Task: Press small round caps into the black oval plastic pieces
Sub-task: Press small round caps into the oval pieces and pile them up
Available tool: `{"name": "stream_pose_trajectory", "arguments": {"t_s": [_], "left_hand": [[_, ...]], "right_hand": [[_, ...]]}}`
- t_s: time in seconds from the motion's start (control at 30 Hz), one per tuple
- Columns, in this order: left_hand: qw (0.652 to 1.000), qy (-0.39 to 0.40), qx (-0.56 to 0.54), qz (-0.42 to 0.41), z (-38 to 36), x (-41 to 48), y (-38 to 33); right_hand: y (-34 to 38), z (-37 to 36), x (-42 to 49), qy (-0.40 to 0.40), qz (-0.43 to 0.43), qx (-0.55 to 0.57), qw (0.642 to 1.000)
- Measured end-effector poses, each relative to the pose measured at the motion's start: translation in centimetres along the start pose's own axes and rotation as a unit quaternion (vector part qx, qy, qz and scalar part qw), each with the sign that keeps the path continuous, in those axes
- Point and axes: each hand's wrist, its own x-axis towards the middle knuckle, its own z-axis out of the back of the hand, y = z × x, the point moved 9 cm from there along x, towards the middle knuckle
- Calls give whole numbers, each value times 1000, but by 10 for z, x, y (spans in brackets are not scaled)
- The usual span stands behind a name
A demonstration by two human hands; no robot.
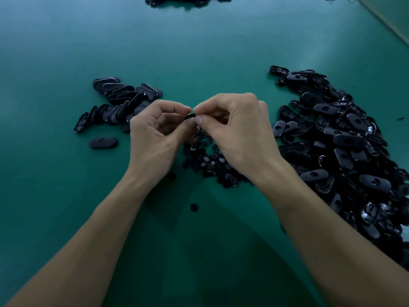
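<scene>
**Both hands pinch one black piece above the caps**

Left of the grip and beyond it lies a small heap of black oval pieces (124, 100), too overlapped to count, with one lone oval (103, 142) nearer you. Your left hand (155, 134) and right hand (234, 129) both pinch a black piece (189, 117) at the fingertips. It shows edge-on, and its long axis seems to run hand to hand. Directly beneath the grip is the heap of round caps (208, 160), uncountable, with two stray caps (194, 207) nearer you. Right of the grip is the large oval heap (343, 151), closest to your right hand.
</scene>
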Motion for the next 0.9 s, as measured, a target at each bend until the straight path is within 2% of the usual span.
{"name": "stream_pose_trajectory", "arguments": {"t_s": [0.3, 0.9], "left_hand": [[1000, 2, 0, -2, 0, 0, 0], [998, 47, 33, 2, -3, 3, 8]], "right_hand": [[2, 3, -1, -33, -10, -17, 999], [-1, -6, -2, 6, -32, -55, 998]]}}
